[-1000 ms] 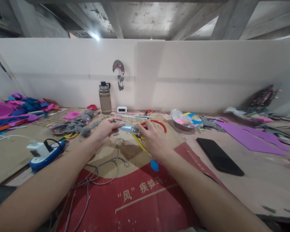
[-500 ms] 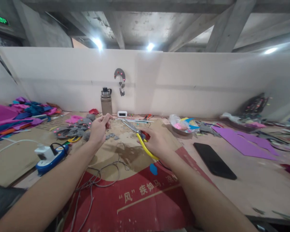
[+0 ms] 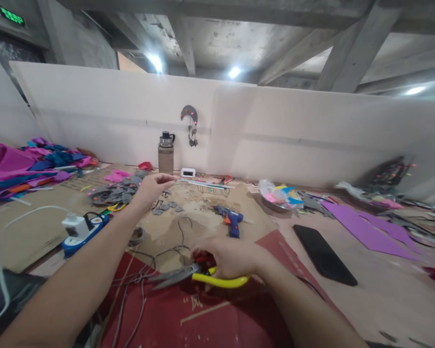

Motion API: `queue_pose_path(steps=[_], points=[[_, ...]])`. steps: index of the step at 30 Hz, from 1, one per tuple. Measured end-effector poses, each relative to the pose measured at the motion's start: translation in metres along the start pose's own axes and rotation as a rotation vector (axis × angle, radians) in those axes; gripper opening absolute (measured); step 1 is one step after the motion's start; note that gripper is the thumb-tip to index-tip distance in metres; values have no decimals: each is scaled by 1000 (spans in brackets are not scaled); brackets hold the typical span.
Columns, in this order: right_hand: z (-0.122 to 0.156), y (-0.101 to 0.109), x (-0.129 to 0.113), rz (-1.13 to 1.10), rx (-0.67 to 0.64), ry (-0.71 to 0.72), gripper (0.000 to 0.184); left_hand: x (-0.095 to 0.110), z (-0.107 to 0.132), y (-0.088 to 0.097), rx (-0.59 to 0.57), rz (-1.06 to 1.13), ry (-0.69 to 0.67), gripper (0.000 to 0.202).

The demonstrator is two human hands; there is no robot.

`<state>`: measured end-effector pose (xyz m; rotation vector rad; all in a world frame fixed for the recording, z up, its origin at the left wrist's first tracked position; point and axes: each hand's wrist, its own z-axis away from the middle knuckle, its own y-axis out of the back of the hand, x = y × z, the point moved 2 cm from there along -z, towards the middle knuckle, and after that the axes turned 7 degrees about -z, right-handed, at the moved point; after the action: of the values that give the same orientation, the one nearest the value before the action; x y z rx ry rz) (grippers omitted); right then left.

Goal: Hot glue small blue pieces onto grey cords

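Observation:
My right hand (image 3: pixel 235 258) is wrapped round a pair of scissors (image 3: pixel 177 276) with yellow handles. The blades point left, low over the red part of the cardboard and close to a loose grey cord (image 3: pixel 145 266). My left hand (image 3: pixel 154 189) reaches to the back of the cardboard, thumb and fingers pinched together. What lies between those fingertips, if anything, is too small to make out. Just right of them are thin pale sticks (image 3: pixel 206 184). Small grey felt pieces (image 3: pixel 168 208) lie below that hand, and a heap of grey felt pieces (image 3: pixel 119 192) is to its left.
A blue glue gun (image 3: pixel 234 220) lies on the cardboard beyond my right hand. On the right are a black phone (image 3: pixel 324 253) and purple sheets (image 3: pixel 366 227). A bottle (image 3: pixel 166 157) stands by the partition. The blue power strip (image 3: pixel 83 237) sits at left.
My right hand has drawn the scissors back toward me and down, uncovering the glue gun. My left hand remains at the back with its fingers pinched. The view has shifted slightly.

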<state>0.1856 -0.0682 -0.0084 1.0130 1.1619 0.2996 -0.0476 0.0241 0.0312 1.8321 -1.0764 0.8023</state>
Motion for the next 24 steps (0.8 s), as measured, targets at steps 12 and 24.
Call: queue_pose_path(steps=[12, 24], points=[[12, -1, -20, 104, 51, -3, 34, -13, -5, 8, 94, -32, 38, 24], [-56, 44, 17, 56, 469, -40, 17, -19, -9, 9, 236, 214, 78, 26]])
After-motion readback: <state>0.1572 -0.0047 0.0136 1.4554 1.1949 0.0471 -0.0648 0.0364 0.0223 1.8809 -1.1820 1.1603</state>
